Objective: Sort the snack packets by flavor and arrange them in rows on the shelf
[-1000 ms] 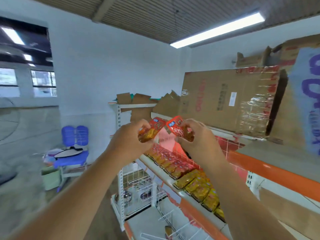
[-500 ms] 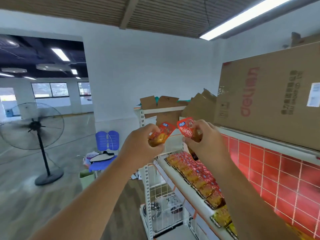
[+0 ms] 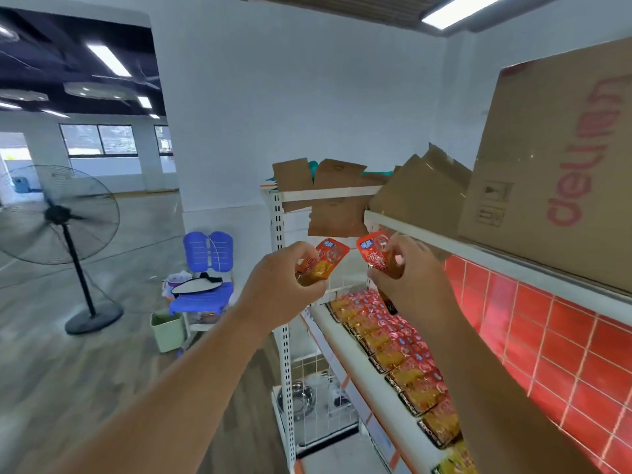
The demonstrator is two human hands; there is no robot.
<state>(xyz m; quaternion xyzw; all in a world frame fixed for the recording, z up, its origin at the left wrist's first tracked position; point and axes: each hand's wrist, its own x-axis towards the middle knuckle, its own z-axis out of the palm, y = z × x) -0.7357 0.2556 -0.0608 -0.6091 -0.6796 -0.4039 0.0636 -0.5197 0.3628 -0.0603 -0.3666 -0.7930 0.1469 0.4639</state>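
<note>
Hands and packets are staying almost where they were half a second ago, while the view is swinging left and bringing the fan fully into sight. The left packet (image 3: 326, 263), a glossy red and orange foil pouch with rounded corners, is being pinched at its lower end by the left hand (image 3: 284, 289), fingers curled round it. The right packet (image 3: 375, 254), the same shiny red kind, is being gripped by the right hand (image 3: 410, 278) between thumb and curled fingers. Both pouches are being held upright, side by side and just apart, above the far end of the shelf (image 3: 337, 331). On that smooth white shelf a row (image 3: 396, 347) of overlapping flat packets is lying, red and orange at the far end, with yellower ones showing at the near end. Behind it, glossy red tiles (image 3: 547, 336) are catching the light. Above, a big plain cardboard box (image 3: 554, 165) with red lettering is sitting on the top board, beside bent cardboard flaps. Off to the left, on the floor, a round wire-caged fan (image 3: 61, 217) is standing, with a blue plastic chair (image 3: 208, 265) and a pale green bin (image 3: 167, 330) nearer the shelf.
</note>
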